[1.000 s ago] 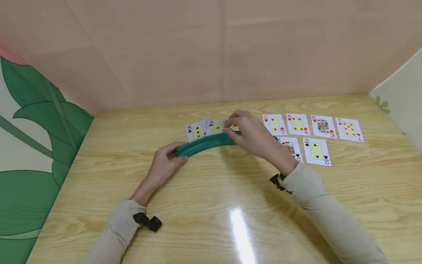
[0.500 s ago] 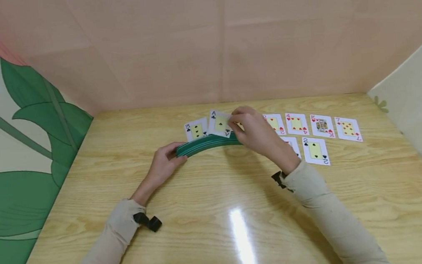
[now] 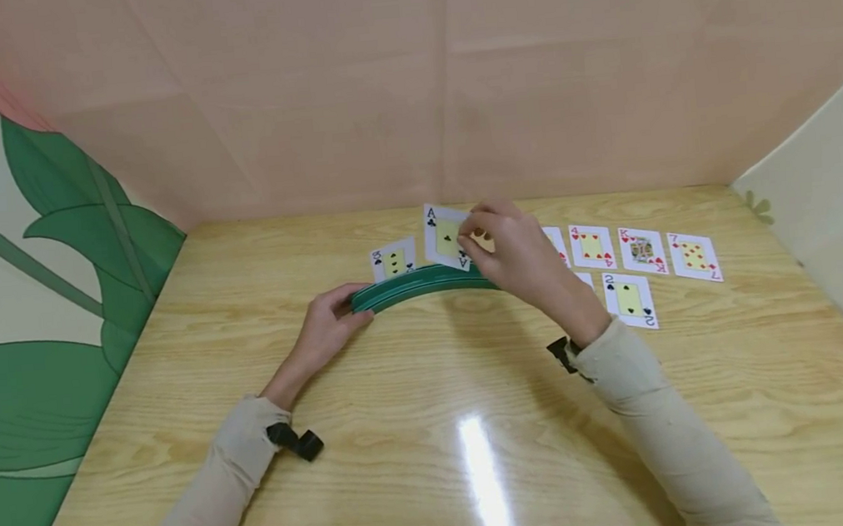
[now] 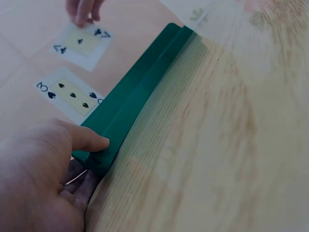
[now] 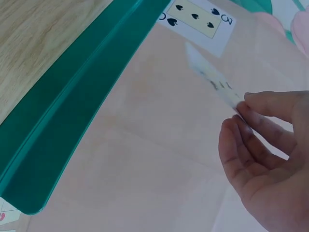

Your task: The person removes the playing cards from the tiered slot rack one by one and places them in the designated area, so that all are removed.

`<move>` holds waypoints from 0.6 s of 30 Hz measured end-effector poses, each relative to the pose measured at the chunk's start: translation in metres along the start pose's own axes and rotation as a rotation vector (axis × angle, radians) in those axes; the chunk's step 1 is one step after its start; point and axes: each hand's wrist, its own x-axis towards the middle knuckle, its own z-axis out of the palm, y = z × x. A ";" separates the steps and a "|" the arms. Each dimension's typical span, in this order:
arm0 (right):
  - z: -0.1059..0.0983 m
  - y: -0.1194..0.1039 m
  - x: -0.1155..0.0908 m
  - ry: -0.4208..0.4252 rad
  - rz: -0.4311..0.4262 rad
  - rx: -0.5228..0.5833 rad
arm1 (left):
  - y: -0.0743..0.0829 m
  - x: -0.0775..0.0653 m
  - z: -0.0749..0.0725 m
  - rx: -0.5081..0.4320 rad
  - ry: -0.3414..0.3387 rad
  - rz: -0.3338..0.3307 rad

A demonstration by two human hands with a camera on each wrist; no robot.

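A curved green card holder (image 3: 423, 283) stands on the table, and my left hand (image 3: 327, 325) grips its left end, thumb on the near face in the left wrist view. A three of spades (image 3: 393, 258) stands upright in the holder close to that hand. My right hand (image 3: 517, 259) pinches the ace of clubs (image 3: 442, 234) between thumb and fingers, at the card's right side. In the right wrist view the ace (image 5: 212, 77) appears nearly edge-on, apart from the green holder (image 5: 82, 96).
To the right lie face-up cards: a four of hearts (image 3: 591, 246), a king of hearts (image 3: 642, 249), a seven of diamonds (image 3: 694, 257) and a two of spades (image 3: 630, 301). My right hand and wrist partly cover two more. A pink wall (image 3: 302, 98) rises behind the table.
My right hand has lifted the ace of clubs up from beside the three of spades and slightly to the right. The left hand and the holder have stayed in place.
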 end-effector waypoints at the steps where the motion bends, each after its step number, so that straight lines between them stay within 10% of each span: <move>1: 0.000 0.000 0.000 0.011 0.001 0.010 | 0.000 0.000 0.000 0.001 0.000 0.000; 18: 0.000 -0.006 -0.007 0.185 -0.064 0.179 | 0.001 0.000 -0.001 0.015 -0.008 0.015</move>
